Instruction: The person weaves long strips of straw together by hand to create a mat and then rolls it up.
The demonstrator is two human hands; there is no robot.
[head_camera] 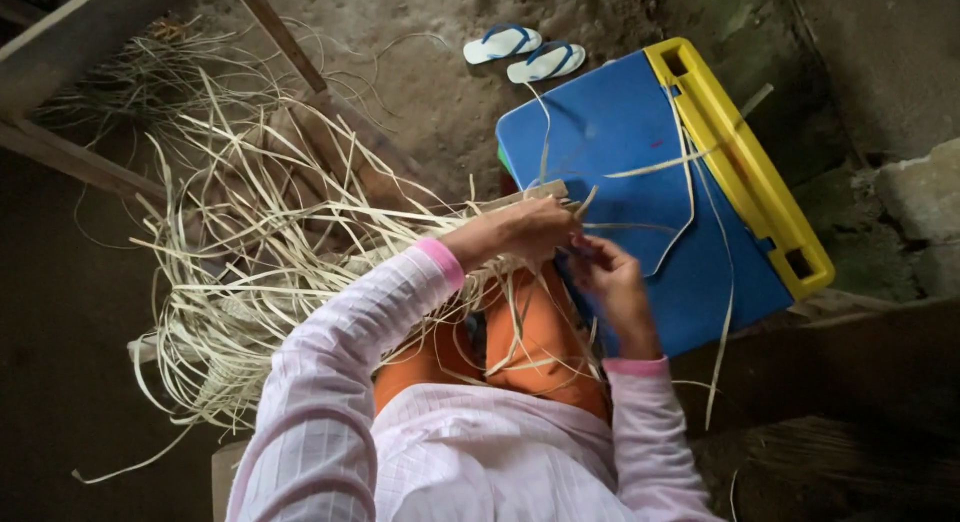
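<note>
Pile of pale strips point(250, 262) lay left, across the lap. Left hand point(525, 230) was closed around a bundle of strips by a thin wooden slat point(530, 194). Right hand point(610, 282) pinched one strip, fingers curled. Blue board point(640, 142) right, flip-flops point(525, 52) beyond.

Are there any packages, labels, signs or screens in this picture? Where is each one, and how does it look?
None in view: no package, label, sign or screen.
The nearest thing of that sort is a blue plastic case with a yellow handle edge, flat on the ground beside the hands; no print is legible on it.
</note>
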